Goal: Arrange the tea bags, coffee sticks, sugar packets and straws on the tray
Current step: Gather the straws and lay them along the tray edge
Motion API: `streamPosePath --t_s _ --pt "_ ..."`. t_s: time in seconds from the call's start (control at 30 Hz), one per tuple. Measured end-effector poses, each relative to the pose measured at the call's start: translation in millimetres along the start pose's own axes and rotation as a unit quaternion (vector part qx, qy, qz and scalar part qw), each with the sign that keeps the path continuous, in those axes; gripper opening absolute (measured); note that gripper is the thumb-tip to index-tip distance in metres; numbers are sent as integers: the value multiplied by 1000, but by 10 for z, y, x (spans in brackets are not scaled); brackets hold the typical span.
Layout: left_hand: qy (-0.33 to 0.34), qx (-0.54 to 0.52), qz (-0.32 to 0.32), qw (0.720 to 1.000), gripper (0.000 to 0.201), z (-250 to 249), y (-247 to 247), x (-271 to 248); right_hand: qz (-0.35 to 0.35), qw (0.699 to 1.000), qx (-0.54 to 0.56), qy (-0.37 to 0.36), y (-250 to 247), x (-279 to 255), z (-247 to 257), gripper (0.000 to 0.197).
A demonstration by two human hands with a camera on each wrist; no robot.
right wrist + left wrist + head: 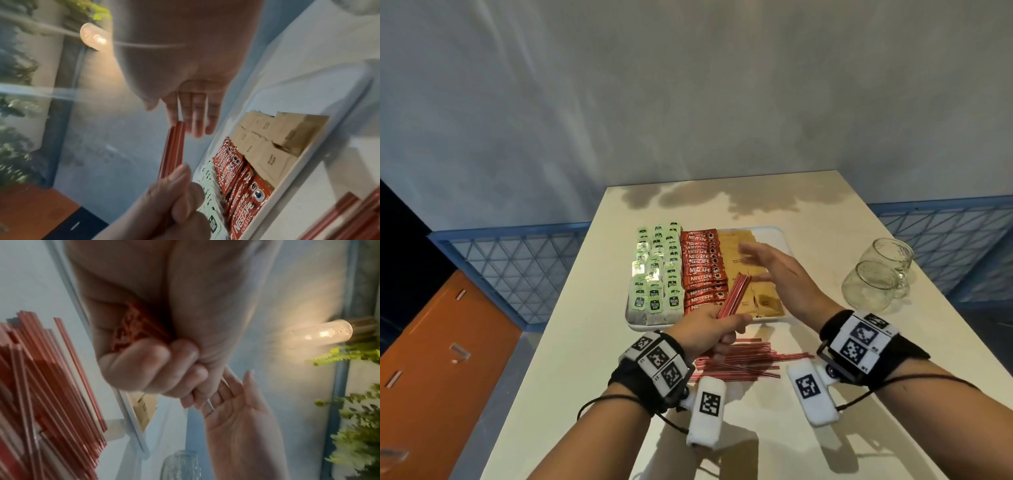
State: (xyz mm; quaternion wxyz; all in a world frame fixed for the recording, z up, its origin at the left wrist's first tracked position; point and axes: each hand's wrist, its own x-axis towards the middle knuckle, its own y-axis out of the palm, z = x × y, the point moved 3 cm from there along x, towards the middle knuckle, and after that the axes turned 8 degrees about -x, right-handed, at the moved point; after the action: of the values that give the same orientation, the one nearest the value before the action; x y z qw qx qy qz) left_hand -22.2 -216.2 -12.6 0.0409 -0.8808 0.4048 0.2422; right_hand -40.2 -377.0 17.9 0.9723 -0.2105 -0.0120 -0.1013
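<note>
I am holding a small bunch of straws [732, 297] in my left grip [710, 330], with my fingers curled tight around their bottom ends so they are sticking up over the tray [777, 233]. My right grip [779, 274] is flat and holding nothing. Its fingertips [192, 128] are just by the tops of the straws, I think to tap them even so they are making one neat bunch.

On the tray, the green tea bags [655, 274] are sitting in rows on the left, the red coffee sticks [703, 270] are in the middle, and the brown sugar packets [743, 270] are on the right. Only a little bare room is showing at the far right, so the straws are probably going there.

More straws [743, 359] are lying loose on the desk [592, 394], just in front of the tray, waiting for their turn. Two glass jars [876, 274] are standing off to the right.
</note>
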Motion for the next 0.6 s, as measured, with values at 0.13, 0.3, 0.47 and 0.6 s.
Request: streamPosePath --t_s 0.13,0.3,0.47,0.6 --pt "-14 -39 7 999 21 -30 0 -7 142 990 10 -15 83 -79 23 57" --pt "-18 -38 12 999 21 -37 -1 -22 92 995 30 -12 -18 3 136 53" --pt "-19 -39 20 999 22 -19 15 -30 173 984 -7 33 110 -67 159 60" --pt "-24 -48 23 998 21 -16 38 -26 203 978 -42 32 160 -42 106 49"
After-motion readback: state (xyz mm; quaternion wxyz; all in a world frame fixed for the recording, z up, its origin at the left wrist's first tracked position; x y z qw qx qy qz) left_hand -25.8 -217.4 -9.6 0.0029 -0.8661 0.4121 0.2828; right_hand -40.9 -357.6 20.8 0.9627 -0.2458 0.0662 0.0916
